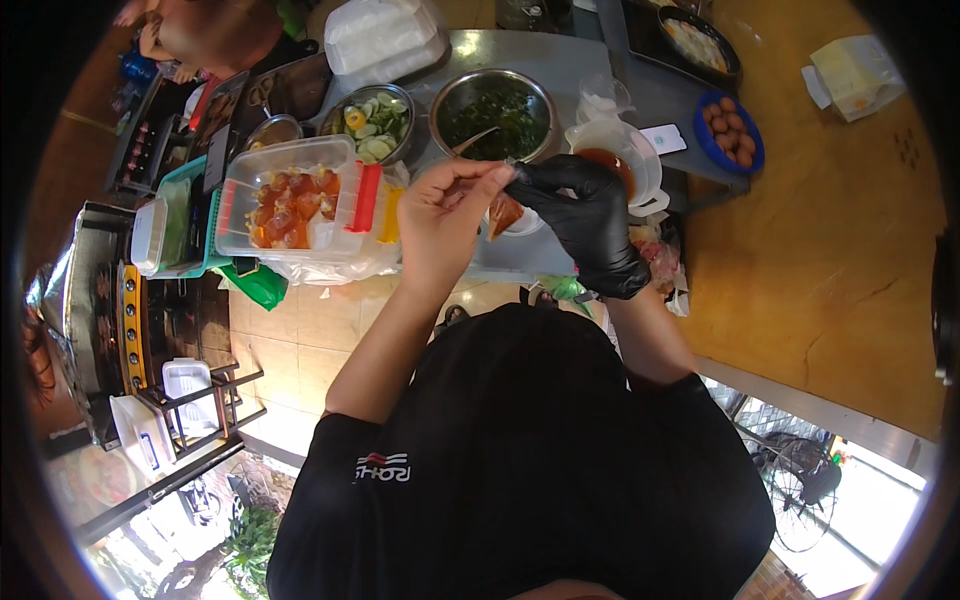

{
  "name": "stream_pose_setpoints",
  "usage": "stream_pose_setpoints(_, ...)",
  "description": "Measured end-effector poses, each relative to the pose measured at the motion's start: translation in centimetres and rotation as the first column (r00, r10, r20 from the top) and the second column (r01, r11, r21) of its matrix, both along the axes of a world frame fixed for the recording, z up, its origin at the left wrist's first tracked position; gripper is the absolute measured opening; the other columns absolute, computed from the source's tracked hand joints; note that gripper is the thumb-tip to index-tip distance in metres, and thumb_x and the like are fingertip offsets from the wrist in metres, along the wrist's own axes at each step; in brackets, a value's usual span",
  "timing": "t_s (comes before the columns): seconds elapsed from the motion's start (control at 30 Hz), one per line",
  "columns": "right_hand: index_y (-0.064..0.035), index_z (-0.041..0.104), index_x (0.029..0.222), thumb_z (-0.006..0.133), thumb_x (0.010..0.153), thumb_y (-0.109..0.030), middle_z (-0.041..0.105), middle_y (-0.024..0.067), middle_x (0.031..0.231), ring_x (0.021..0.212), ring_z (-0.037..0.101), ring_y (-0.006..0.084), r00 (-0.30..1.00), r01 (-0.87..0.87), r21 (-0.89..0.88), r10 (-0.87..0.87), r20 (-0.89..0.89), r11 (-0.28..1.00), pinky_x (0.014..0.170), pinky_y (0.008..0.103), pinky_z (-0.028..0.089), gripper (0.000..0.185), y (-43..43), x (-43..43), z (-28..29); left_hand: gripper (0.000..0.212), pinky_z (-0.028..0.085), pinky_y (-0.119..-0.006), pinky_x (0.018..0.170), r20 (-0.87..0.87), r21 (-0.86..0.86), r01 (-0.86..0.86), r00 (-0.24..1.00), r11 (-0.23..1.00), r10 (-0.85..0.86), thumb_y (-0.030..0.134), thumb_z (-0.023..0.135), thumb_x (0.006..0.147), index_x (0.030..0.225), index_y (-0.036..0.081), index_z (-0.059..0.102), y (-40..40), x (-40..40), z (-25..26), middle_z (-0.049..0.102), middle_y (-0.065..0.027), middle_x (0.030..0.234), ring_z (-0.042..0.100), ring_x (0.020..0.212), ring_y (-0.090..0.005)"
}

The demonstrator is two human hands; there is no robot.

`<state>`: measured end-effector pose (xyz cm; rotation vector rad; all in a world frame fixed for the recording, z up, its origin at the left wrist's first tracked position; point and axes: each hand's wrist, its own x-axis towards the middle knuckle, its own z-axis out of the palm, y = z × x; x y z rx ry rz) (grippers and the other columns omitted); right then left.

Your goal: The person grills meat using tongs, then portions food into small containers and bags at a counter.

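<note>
A small clear plastic bag of orange-red sauce hangs below my pinched fingers. My bare left hand grips the bag's top between thumb and forefinger. My right hand, in a black glove, pinches the same top from the other side. To the left, a clear plastic box holds several knotted bags of similar sauce. A translucent jug with reddish liquid stands just beyond my right hand. Under the hanging bag, a white round rim shows partly; the rest of it is hidden.
Beyond my hands are a steel bowl of chopped greens with a spoon and a bowl of sliced cucumber. A phone and a blue bowl of eggs lie right. White foam boxes stand behind. Another person's arm shows upper left.
</note>
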<state>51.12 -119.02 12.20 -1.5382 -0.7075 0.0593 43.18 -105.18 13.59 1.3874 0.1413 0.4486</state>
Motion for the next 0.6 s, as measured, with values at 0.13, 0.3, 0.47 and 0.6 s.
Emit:
stream_pose_setpoints(0.13,-0.0038,0.071,0.089,0.076,0.074,-0.004,0.068,0.0084,0.082,0.075,0.065,0.0175,0.945,0.147,-0.066,-0.120,0.304,0.987,0.067,0.0286,0.050,0.016,0.3,-0.3,-0.1,0.017,0.048,-0.024,0.083,-0.075,0.003,-0.063,0.995,0.998,0.063,0.007,0.060,0.091,0.104,-0.003,0.063,-1.6,-1.7,2.4,0.065,-0.0113,0.105,0.061,0.093,-0.0128)
stream_pose_setpoints(0.3,-0.0064,0.070,0.091,0.075,0.071,-0.004,0.067,0.0081,0.083,0.074,0.063,0.0242,0.981,-0.067,-0.007,0.067,0.184,0.998,0.069,0.0316,0.049,0.020,-0.6,0.7,1.0,0.019,0.040,-0.033,0.097,-0.036,0.118,-0.028,0.999,0.993,0.032,0.006,0.064,0.086,0.104,0.000,0.063,-1.0,-1.9,2.8,0.054,-0.0164,0.126,0.050,0.117,-0.0214)
stream_pose_setpoints(0.47,-0.0058,0.067,0.085,0.076,0.074,-0.010,0.061,0.0072,0.088,0.088,0.058,0.0233,0.868,-0.354,-0.128,0.377,0.323,0.926,0.079,0.0348,0.045,0.015,-0.9,2.2,2.1,0.021,0.017,-0.047,0.111,-0.009,0.641,0.283,0.932,0.714,-0.362,0.011,0.074,0.073,0.092,0.007,0.064,3.2,-0.6,-0.4,0.046,-0.0191,0.136,0.019,0.140,-0.0376)
stream_pose_setpoints(0.6,-0.0052,0.065,0.081,0.075,0.076,-0.013,0.058,0.0076,0.087,0.089,0.056,0.0234,0.728,-0.643,-0.279,0.682,0.066,0.713,0.081,0.0356,0.044,0.014,-0.7,2.6,1.5,0.015,0.017,-0.049,0.111,-0.103,0.561,0.412,0.895,0.718,-0.433,0.012,0.074,0.073,0.082,0.005,0.064,4.1,-2.2,-1.2,0.046,-0.0173,0.137,0.019,0.141,-0.0372)
